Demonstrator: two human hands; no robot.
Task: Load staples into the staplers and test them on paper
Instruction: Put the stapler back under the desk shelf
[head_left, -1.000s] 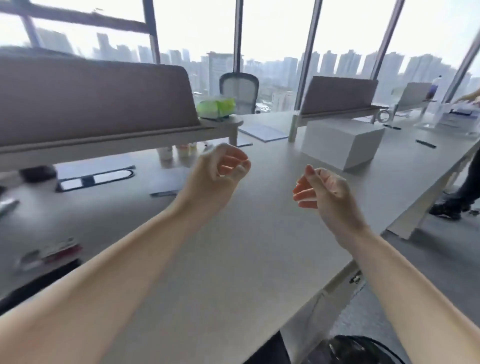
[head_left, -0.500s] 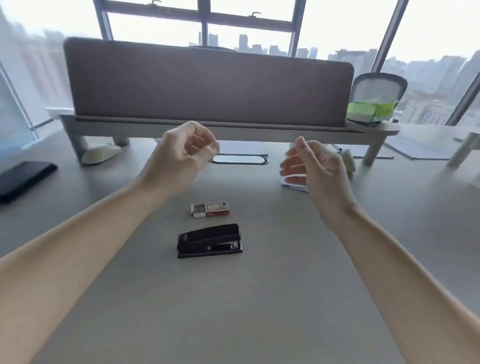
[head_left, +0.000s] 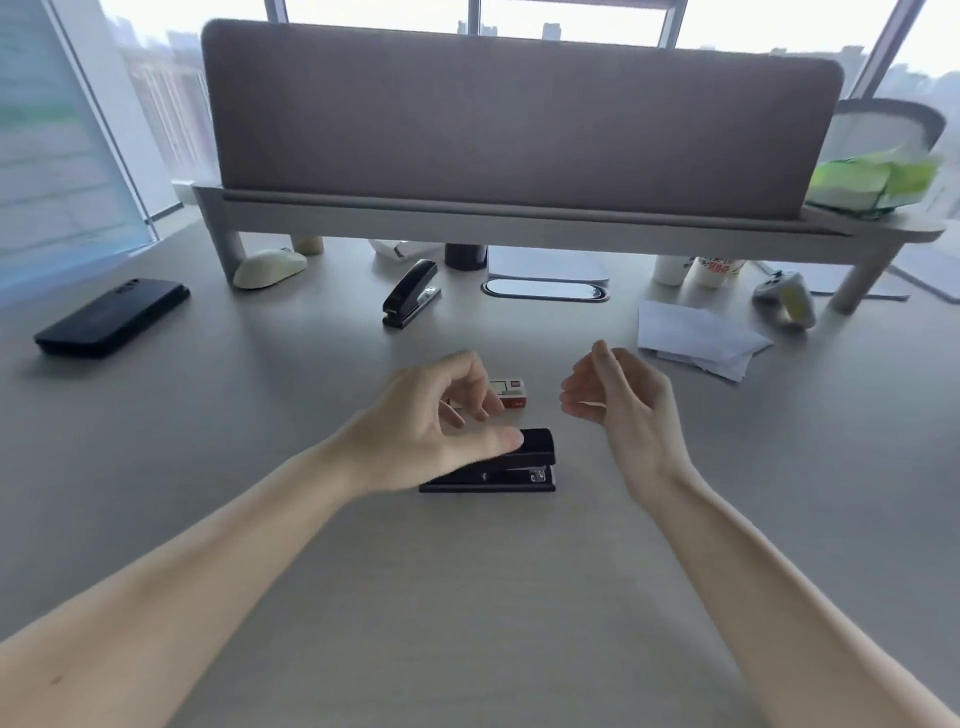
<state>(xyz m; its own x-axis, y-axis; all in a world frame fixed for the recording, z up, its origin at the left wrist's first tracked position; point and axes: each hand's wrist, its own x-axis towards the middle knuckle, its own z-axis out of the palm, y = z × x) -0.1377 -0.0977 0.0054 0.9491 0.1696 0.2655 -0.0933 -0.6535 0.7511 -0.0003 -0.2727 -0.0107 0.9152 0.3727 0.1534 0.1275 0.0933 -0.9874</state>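
Now the left hand (head_left: 431, 421) has dropped, open and empty, over the near stapler (head_left: 519, 462), its right hand (head_left: 618, 410) idle and loosely curled beside, so loading looks about to begin.

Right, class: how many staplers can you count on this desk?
2. One black stapler lies flat near the middle of the desk, partly under the left hand. The second stapler sits further back, beneath the shelf. More could be hidden behind it.

staple box (head_left: 511, 393) behind stapler (head_left: 524, 462), paper (head_left: 698, 338) right
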